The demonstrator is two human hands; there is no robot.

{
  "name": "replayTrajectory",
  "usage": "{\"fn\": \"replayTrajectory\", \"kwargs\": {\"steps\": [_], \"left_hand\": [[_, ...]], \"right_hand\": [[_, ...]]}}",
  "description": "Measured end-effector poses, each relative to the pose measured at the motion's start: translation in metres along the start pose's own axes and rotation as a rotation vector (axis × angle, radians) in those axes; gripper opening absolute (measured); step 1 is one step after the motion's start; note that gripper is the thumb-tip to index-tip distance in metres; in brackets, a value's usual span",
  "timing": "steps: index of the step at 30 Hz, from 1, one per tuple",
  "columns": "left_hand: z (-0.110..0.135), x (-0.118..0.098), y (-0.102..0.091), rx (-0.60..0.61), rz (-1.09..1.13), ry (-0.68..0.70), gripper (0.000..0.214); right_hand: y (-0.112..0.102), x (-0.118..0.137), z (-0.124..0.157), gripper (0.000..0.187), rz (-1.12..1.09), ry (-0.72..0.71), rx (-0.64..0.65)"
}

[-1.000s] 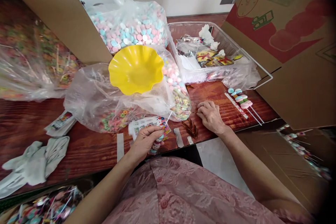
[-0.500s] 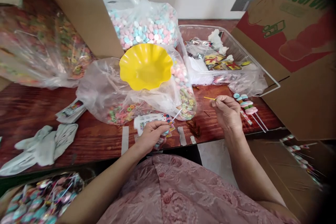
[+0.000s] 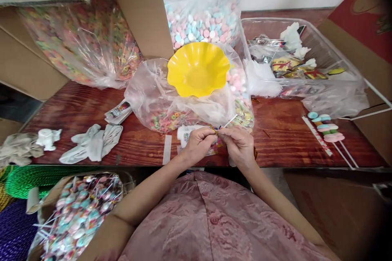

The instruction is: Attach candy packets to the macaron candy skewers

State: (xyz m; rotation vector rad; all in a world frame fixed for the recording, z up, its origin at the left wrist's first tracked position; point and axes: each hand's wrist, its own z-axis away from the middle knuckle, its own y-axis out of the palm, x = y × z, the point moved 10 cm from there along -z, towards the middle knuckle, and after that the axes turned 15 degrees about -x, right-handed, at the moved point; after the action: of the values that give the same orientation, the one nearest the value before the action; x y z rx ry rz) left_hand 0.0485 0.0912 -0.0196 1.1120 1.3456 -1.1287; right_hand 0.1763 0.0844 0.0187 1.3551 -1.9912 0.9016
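Note:
My left hand and my right hand meet fingertip to fingertip over the table's front edge. A thin yellow twist tie shows between them, pinched in my right fingers. A white candy stick points up and right from the same spot; my left fingers are closed on this wrapped candy skewer, its candy hidden below the hands. Behind the hands lie printed plastic bags. Beyond them a yellow wavy bowl rests on a clear bag of candies.
Two candy skewers lie at the right. Behind them stands a clear plastic tub of wrappers. Pale gloves lie left, near a cardboard box. Below the table, wrapped candy skewers fill a container.
My right hand has moved left with the yellow twist tie and now touches my left hand at the candy skewer. The whole view has shifted, showing more on the left.

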Motion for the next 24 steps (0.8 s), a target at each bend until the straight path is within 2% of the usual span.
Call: {"fn": "replayTrajectory", "kwargs": {"steps": [3, 6, 9, 12, 16, 18, 20, 24], "left_hand": [[-0.001, 0.003, -0.004, -0.018, 0.058, -0.064, 0.021], [-0.001, 0.005, -0.004, 0.014, 0.09, -0.1, 0.023], [0.0, 0.009, -0.007, 0.028, 0.132, -0.132, 0.025], [0.001, 0.022, -0.012, -0.001, 0.239, -0.268, 0.026], [0.004, 0.039, -0.019, -0.083, 0.372, -0.462, 0.028], [0.005, 0.041, -0.022, -0.118, 0.388, -0.481, 0.028], [0.004, 0.038, -0.026, -0.142, 0.38, -0.445, 0.025], [0.002, 0.026, -0.027, -0.11, 0.312, -0.328, 0.02]], "right_hand": [[0.001, -0.005, -0.001, 0.012, 0.023, 0.036, -0.022], [0.001, -0.009, 0.0, 0.011, 0.081, 0.056, -0.052], [0.005, -0.003, 0.0, 0.012, 0.127, -0.01, -0.043], [0.013, 0.005, 0.0, 0.019, 0.168, -0.076, -0.014], [0.017, 0.004, 0.006, 0.027, 0.193, -0.078, -0.012], [0.015, -0.006, 0.011, 0.025, 0.156, 0.005, -0.028], [0.017, -0.021, 0.018, 0.018, 0.062, 0.158, 0.003], [0.038, -0.046, 0.029, 0.017, -0.188, 0.518, 0.184]]}}
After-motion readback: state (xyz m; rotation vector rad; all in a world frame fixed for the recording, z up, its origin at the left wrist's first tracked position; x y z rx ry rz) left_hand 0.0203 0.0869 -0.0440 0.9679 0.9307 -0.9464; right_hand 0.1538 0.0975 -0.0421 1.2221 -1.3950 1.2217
